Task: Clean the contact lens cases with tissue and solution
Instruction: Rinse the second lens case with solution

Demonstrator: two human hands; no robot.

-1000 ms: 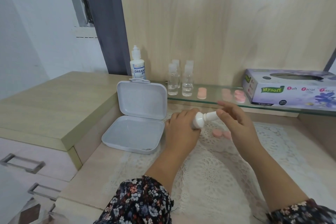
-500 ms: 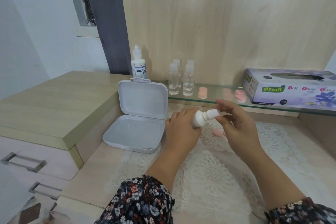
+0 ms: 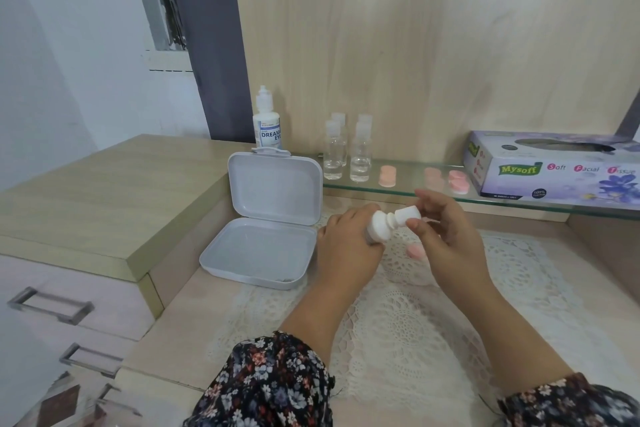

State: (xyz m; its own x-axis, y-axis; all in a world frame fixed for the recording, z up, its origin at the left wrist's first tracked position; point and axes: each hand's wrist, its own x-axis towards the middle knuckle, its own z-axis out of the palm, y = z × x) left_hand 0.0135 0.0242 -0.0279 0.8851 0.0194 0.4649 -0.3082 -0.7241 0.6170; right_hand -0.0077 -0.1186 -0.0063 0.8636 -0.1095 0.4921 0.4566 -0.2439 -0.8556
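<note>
My left hand (image 3: 348, 246) grips a small white solution bottle (image 3: 381, 222), tilted to the right above the lace mat. My right hand (image 3: 446, 236) pinches the bottle's white cap (image 3: 408, 216) between thumb and fingers. A pink lens case piece (image 3: 415, 252) lies on the mat between my hands, partly hidden. Several pink lens case pieces (image 3: 388, 176) rest on the glass shelf, more of them (image 3: 457, 180) near the tissue box (image 3: 554, 166).
An open white plastic box (image 3: 263, 246) stands left of my hands. A Dream Eye solution bottle (image 3: 267, 125) and several small clear bottles (image 3: 346, 152) stand at the back. The glass shelf (image 3: 398, 191) overhangs the lace mat (image 3: 398, 322). Drawers are at lower left.
My right hand has shifted slightly on the cap and the bottle has tilted up a little. The left hand keeps its grip in the same place.
</note>
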